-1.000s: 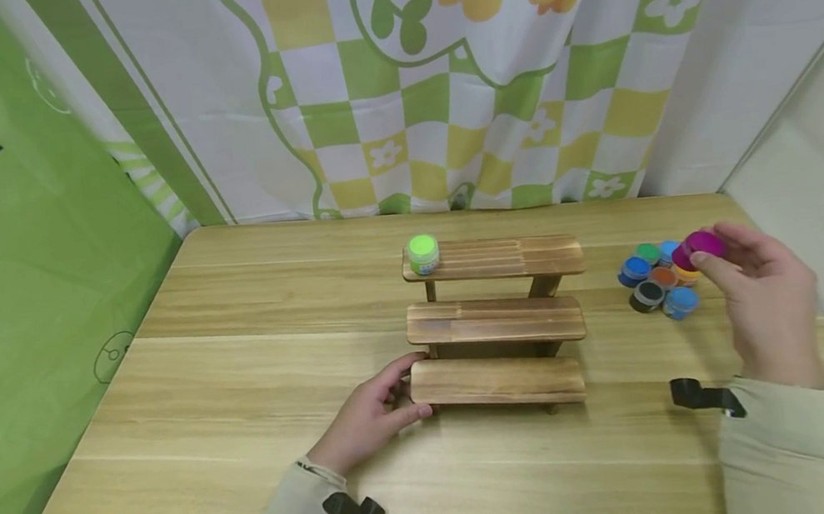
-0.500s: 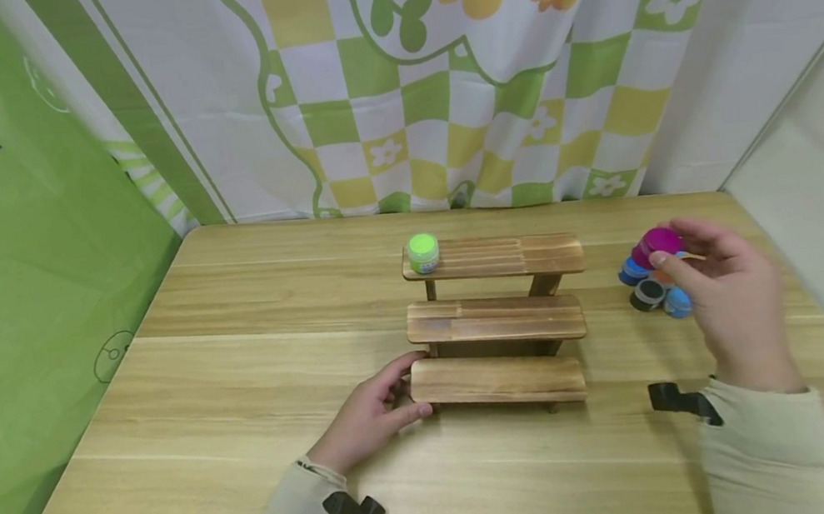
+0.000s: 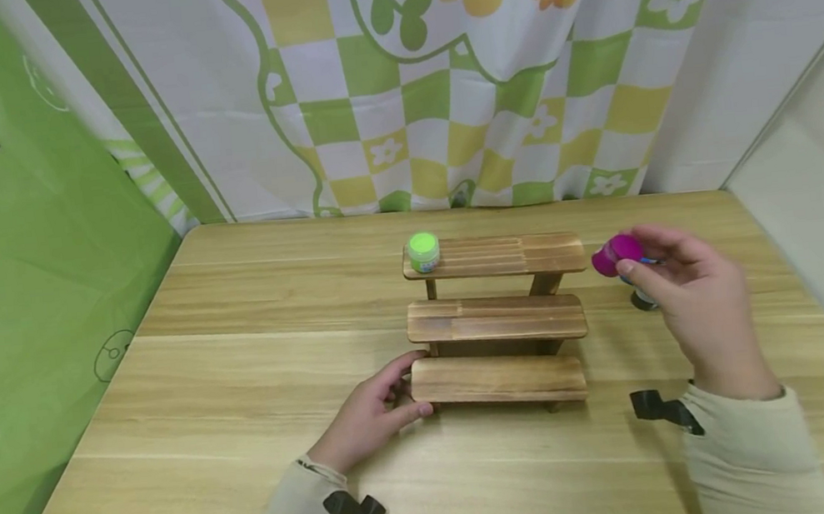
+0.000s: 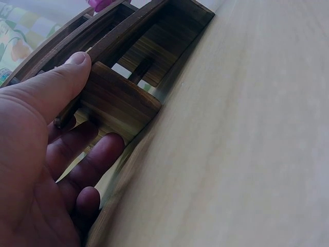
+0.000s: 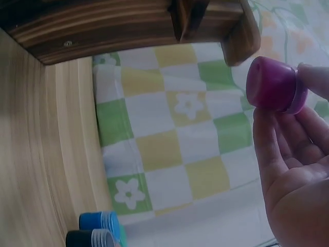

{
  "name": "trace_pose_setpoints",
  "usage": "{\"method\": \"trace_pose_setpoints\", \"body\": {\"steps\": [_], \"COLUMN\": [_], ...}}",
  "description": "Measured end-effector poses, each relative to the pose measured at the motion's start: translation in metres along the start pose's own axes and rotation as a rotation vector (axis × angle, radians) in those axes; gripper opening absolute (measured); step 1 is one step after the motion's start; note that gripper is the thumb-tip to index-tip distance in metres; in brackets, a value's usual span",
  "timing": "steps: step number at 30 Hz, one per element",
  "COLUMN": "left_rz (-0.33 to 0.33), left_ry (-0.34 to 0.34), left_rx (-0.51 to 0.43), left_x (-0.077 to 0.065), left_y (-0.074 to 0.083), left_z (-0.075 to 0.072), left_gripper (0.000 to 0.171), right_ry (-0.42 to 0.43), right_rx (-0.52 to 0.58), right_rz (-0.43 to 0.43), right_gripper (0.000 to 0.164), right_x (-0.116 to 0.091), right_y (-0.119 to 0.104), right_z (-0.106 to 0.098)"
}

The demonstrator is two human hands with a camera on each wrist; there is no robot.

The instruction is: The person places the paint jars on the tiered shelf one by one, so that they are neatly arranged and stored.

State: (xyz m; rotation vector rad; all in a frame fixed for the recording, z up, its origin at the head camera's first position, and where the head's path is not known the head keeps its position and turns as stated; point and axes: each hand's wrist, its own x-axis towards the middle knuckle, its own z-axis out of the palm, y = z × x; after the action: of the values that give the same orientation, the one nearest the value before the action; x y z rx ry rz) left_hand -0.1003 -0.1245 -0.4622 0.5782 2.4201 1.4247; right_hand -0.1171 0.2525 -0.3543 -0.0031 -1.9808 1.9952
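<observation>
Pinched between the thumb and fingers of my right hand (image 3: 706,301) is a small magenta paint pot (image 3: 615,254), held tilted in the air just right of the top shelf. In the right wrist view, the pot (image 5: 272,85) shows its lid end toward the palm. My left hand (image 3: 368,416) grips the lower left end of a three-tier wooden display stand (image 3: 494,321); in the left wrist view its thumb lies on the wood and the fingers curl by the side panel (image 4: 118,103). A lime-green paint pot (image 3: 423,254) stands at the left end of the top shelf.
Behind the right hand, partly hidden, stand other paint pots; a black pot (image 3: 643,300) shows in the head view, and a blue pot (image 5: 97,220) in the right wrist view. A patterned curtain (image 3: 435,120) hangs along the back edge of the wooden table (image 3: 206,379).
My right hand has carried the magenta pot leftward from above the cluster of pots toward the stand's top shelf. The left hand and the stand have stayed in place.
</observation>
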Motion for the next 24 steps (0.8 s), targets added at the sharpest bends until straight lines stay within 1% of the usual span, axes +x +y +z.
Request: {"method": "trace_pose_setpoints", "body": {"steps": [5,8,10,18,21,24], "left_rz": [-0.003,-0.001,0.0,-0.003,-0.003,-0.001], "left_ry": [0.005,0.006,0.007,0.0,-0.002,-0.001], "left_rx": [0.01,0.011,0.009,-0.01,-0.009,-0.009], "left_x": [0.0,0.0,0.0,0.0,0.0,0.0], "left_y": [-0.001,-0.001,-0.001,0.0,-0.001,-0.001], "left_z": [0.0,0.001,0.0,0.0,0.0,0.0], "left_gripper": [0.07,0.07,0.07,0.07,0.07,0.07], "right_ry": [-0.001,0.012,0.018,-0.01,-0.012,-0.012], "right_rx": [-0.015,0.001,-0.015,-0.022,-0.057,-0.133], "right_rz": [-0.015,-0.023,-0.025,-0.061,-0.069,-0.077], "right_gripper": [0.041,0.04,0.039,0.037,0.038,0.039], "right_x": [-0.002,-0.003,-0.004,-0.006,-0.007,-0.007], "right_y": [-0.002,-0.003,-0.004,-0.004,-0.004,-0.005], "right_z": [0.004,0.007,0.009,0.018,0.021,0.025]}}
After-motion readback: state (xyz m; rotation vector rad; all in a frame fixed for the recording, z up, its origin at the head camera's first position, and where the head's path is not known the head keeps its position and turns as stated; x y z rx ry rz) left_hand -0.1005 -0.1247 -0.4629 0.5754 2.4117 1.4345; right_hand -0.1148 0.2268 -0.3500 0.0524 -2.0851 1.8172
